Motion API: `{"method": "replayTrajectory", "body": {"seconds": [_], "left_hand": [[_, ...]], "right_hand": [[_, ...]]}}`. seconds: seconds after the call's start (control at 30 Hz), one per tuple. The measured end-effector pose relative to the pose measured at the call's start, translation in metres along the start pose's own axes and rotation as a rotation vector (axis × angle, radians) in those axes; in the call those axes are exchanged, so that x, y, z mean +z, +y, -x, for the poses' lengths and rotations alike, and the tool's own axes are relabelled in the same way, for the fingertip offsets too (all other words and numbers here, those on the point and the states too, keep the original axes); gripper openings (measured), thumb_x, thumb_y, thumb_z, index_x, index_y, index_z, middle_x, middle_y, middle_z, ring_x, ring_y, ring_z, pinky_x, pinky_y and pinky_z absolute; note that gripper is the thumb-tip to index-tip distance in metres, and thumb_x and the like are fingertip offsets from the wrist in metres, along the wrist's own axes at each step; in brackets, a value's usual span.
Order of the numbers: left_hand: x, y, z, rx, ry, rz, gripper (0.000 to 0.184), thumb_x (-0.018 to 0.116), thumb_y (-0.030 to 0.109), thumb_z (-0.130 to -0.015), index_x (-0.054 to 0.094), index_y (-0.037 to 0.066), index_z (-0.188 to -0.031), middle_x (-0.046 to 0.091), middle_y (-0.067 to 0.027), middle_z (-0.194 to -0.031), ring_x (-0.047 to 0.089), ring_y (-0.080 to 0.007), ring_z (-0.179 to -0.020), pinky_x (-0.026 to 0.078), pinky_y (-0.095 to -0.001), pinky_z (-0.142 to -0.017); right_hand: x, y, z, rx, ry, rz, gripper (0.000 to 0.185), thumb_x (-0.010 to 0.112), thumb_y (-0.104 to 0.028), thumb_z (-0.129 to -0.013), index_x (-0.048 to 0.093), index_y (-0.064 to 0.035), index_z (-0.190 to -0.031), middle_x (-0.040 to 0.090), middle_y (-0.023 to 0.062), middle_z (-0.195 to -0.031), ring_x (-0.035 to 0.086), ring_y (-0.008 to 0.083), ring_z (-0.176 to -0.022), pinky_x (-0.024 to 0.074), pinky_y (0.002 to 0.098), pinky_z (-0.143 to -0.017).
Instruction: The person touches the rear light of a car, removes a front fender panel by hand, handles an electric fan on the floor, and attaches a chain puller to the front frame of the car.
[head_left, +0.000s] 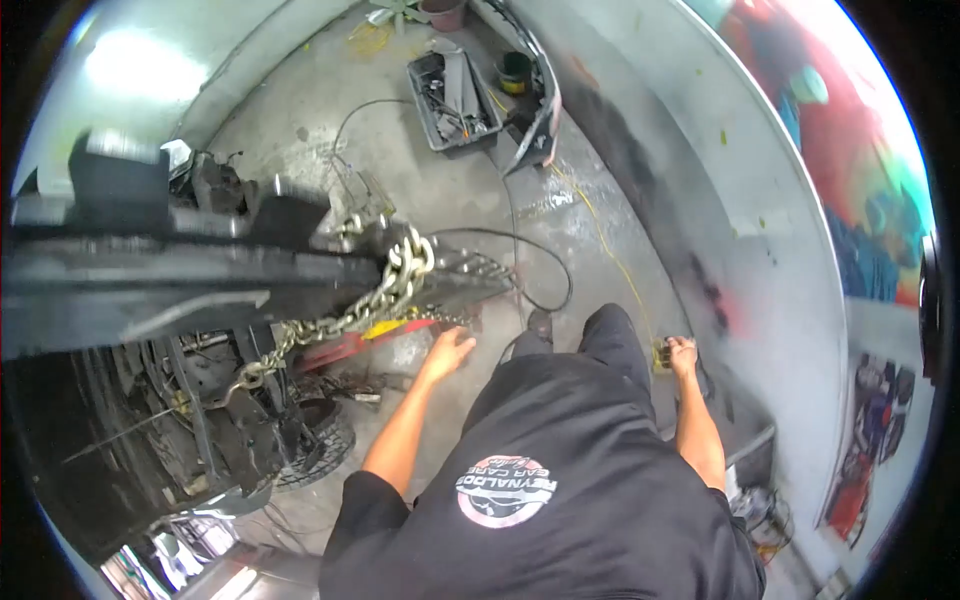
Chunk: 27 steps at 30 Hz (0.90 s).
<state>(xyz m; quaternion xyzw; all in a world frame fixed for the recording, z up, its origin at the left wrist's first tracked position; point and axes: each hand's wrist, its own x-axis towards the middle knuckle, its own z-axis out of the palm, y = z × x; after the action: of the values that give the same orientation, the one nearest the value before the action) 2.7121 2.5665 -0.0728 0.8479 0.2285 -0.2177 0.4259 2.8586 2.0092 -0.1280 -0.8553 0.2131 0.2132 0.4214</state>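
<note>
In the head view, the person's left hand (449,354) is out ahead of the body, just beyond the end of a red and yellow piece (385,330). Its grip is loosely wide, the fingers partly bent. The right hand (682,355) is out on the other side, near the wall (760,330), fingers curled beside a small yellowish item (661,356); whether its grip is closed on anything cannot be told.

The chain (408,262) loops around a dark metal beam (200,280) on the left and runs down to a hook (232,393) by the dark vehicle parts (200,400). The left hand is the nearer one to it. A tire (322,445) lies below the beam.

Farther off, a gray bin (452,140) full of parts sits on the concrete floor (440,205), with a dark bucket (514,73) close by. A black cable (568,280) curves across the floor, and a yellow cord (606,240) runs toward the right hand.
</note>
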Motion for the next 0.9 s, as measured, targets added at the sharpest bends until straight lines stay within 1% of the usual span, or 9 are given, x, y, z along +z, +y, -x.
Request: {"method": "replayTrajectory", "body": {"seconds": [0.07, 0.2, 0.3, 0.4, 0.47, 0.67, 0.8, 0.87, 0.9], "left_hand": [[-0.004, 0.039, 0.002, 0.004, 0.048, 0.205, 0.052, 0.067, 0.03, -0.089, 0.054, 0.003, -0.131, 0.066, -0.0164, -0.114, 0.064, -0.0238, -0.101, 0.052, -0.0378, -0.083], [0.019, 0.066, -0.021, -0.211, 0.272, 0.421, 0.066, 0.069, 0.022, -0.089, 0.036, 0.006, -0.143, 0.065, -0.0151, -0.11, 0.065, -0.0235, -0.092, 0.056, -0.0375, -0.074], [0.031, 0.094, -0.034, -0.419, 0.53, 0.836, 0.07, 0.07, 0.02, -0.088, 0.03, 0.007, -0.145, 0.063, -0.0152, -0.114, 0.067, -0.0246, -0.087, 0.058, -0.0386, -0.069], [0.033, 0.135, -0.048, -0.469, 0.781, 1.042, 0.073, 0.07, 0.02, -0.088, 0.027, 0.008, -0.146, 0.061, -0.0156, -0.118, 0.068, -0.0259, -0.086, 0.059, -0.0389, -0.066], [0.043, 0.146, -0.056, -0.482, 0.792, 1.085, 0.064, 0.07, 0.021, -0.089, 0.036, 0.007, -0.141, 0.06, -0.0152, -0.121, 0.069, -0.0276, -0.086, 0.059, -0.0397, -0.068], [0.044, 0.176, -0.087, -0.481, 0.658, 0.931, 0.041, 0.07, 0.028, -0.09, 0.061, 0.004, -0.122, 0.065, -0.0132, -0.112, 0.066, -0.0222, -0.097, 0.054, -0.0371, -0.08], [-0.026, 0.263, -0.085, -0.405, 0.753, 0.637, 0.047, 0.068, 0.033, -0.09, 0.062, -0.003, -0.12, 0.067, -0.0175, -0.116, 0.062, -0.0241, -0.108, 0.047, -0.0355, -0.093], [-0.043, 0.285, -0.08, -0.326, 0.824, 0.616, 0.044, 0.067, 0.032, -0.092, 0.062, -0.003, -0.119, 0.068, -0.0184, -0.112, 0.063, -0.0243, -0.106, 0.048, -0.0362, -0.091], [-0.043, 0.293, -0.08, -0.357, 0.804, 0.677, 0.043, 0.066, 0.031, -0.092, 0.062, -0.003, -0.118, 0.068, -0.0182, -0.111, 0.063, -0.0245, -0.104, 0.048, -0.0361, -0.09]], "right_hand": [[0.005, -0.058, -0.026, 0.048, -0.127, 0.044, 0.027, 0.058, -0.022, -0.093, 0.068, 0.0024, -0.1, 0.069, 0.0124, -0.074, 0.066, 0.0217, -0.061, 0.0533, 0.0357, -0.052], [0.049, -0.036, -0.19, -0.111, -0.252, 0.216, 0.029, 0.055, -0.02, -0.091, 0.068, 0.0021, -0.105, 0.069, 0.0149, -0.076, 0.065, 0.021, -0.059, 0.0533, 0.0338, -0.051], [0.05, -0.165, -0.235, -0.128, -0.384, 0.313, 0.029, 0.056, -0.019, -0.09, 0.069, 0.0004, -0.107, 0.071, 0.0168, -0.077, 0.069, 0.0218, -0.066, 0.0542, 0.035, -0.056], [0.048, -0.26, -0.296, -0.394, -0.409, 0.491, 0.026, 0.058, -0.017, -0.089, 0.071, -0.0009, -0.105, 0.071, 0.0202, -0.084, 0.071, 0.0314, -0.079, 0.0547, 0.0391, -0.076], [0.059, -0.282, -0.366, -0.628, -0.335, 0.608, 0.027, 0.058, -0.021, -0.088, 0.07, -0.0021, -0.104, 0.069, 0.0241, -0.097, 0.066, 0.0388, -0.098, 0.0517, 0.0436, -0.086], [0.071, -0.418, -0.396, -0.772, -0.372, 0.71, 0.025, 0.058, -0.016, -0.086, 0.07, -0.0011, -0.101, 0.067, 0.0254, -0.104, 0.064, 0.0402, -0.102, 0.0502, 0.0452, -0.089], [0.132, -0.403, -0.42, -0.944, -0.556, 0.928, 0.026, 0.059, -0.018, -0.084, 0.07, -0.0011, -0.101, 0.066, 0.0254, -0.106, 0.062, 0.0399, -0.105, 0.0493, 0.0461, -0.093], [0.166, -0.389, -0.422, -1.06, -0.664, 0.922, 0.025, 0.059, -0.018, -0.084, 0.071, -0.0028, -0.1, 0.067, 0.0243, -0.102, 0.063, 0.0392, -0.103, 0.0501, 0.0462, -0.091], [0.184, -0.406, -0.402, -0.908, -0.731, 0.942, 0.024, 0.058, -0.016, -0.084, 0.071, -0.003, -0.099, 0.068, 0.0234, -0.101, 0.064, 0.0394, -0.101, 0.0509, 0.0462, -0.088]]}}
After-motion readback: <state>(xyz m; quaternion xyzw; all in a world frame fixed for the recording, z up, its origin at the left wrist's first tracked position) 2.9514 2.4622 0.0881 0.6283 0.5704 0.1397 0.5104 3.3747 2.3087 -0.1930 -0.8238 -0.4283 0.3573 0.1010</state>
